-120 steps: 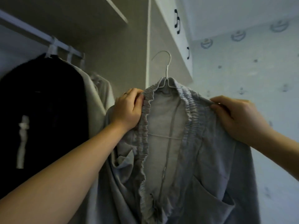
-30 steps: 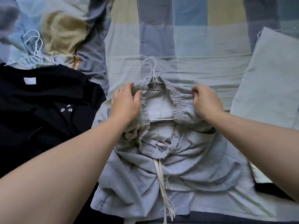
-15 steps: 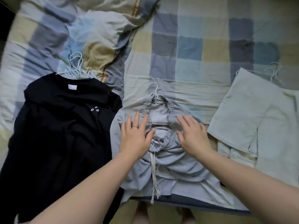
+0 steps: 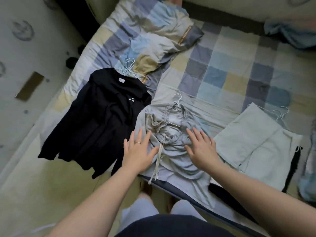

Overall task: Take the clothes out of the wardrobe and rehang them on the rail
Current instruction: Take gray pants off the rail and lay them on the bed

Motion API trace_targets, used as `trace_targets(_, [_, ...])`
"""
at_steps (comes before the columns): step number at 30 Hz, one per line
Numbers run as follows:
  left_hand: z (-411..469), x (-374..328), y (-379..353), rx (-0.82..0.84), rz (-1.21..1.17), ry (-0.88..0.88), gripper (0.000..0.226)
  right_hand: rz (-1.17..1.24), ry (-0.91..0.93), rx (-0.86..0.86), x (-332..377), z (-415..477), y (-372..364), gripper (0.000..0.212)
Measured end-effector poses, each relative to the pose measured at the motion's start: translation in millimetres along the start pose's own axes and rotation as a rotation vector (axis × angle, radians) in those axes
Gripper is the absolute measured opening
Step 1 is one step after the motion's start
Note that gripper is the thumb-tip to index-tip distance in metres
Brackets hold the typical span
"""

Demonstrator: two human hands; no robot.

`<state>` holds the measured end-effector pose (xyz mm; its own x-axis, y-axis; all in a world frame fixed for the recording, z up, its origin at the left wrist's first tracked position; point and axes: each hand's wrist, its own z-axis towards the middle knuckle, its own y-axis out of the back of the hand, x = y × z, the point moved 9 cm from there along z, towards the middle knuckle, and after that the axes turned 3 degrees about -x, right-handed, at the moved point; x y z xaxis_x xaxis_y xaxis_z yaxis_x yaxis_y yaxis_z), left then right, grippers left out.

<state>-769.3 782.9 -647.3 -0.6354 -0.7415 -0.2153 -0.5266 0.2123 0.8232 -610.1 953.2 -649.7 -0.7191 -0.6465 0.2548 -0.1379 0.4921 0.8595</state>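
My left hand and right hand are spread over the grey trousers on the bed.
Fingers on both are straight and splayed, gripping nothing; whether the palms press the cloth or hover just above it I cannot tell; the trousers lie bunched on the checked bedcover, between a black top and a pale folded garment; their hanger hook points away from me; the long axis runs from it back toward me, the legs draping over the near edge.
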Motion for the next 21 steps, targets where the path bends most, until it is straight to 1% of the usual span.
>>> trace_targets(2, [-28.5,6.3,4.7,-0.05,-0.031,0.039,0.074,-0.012,0.057,-0.035,11.1,-8.9,13.6,0.065])
trace_targets(9, [-115.7,38.0,19.9,-0.202,-0.121,0.2,0.073,-0.032,0.303,-0.027,77.0,-53.0,24.6,0.062])
trace_targets(16, [-222.3,102.4,29.3,-0.403,-0.258,0.409,0.072,-0.066,0.572,-0.006,182.7,-120.8,4.5,0.064])
trace_targets(21, [-318.0,162.7,9.5,-0.49,-0.313,0.575,0.072,-0.088,0.743,-0.017,268.5,-187.7,-24.4,0.065])
